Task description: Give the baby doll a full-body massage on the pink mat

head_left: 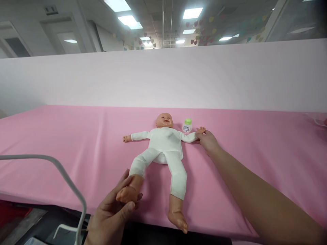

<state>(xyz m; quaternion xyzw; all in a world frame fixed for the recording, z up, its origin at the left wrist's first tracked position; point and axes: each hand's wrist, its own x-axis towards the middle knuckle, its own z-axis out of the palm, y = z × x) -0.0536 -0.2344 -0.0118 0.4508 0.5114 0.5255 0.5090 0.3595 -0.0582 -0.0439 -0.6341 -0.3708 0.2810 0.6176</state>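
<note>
On a pink-covered surface (76,143) lies one doll (166,143) on its back, with two arms and two legs spread. The person's left hand (112,209) is curled around one foot, at the near edge; the right hand (208,141) pinches one doll wrist between thumb and fingers. One small bottle (187,126) with a green cap stands near the doll's head, its single label printed too small to read.
</note>
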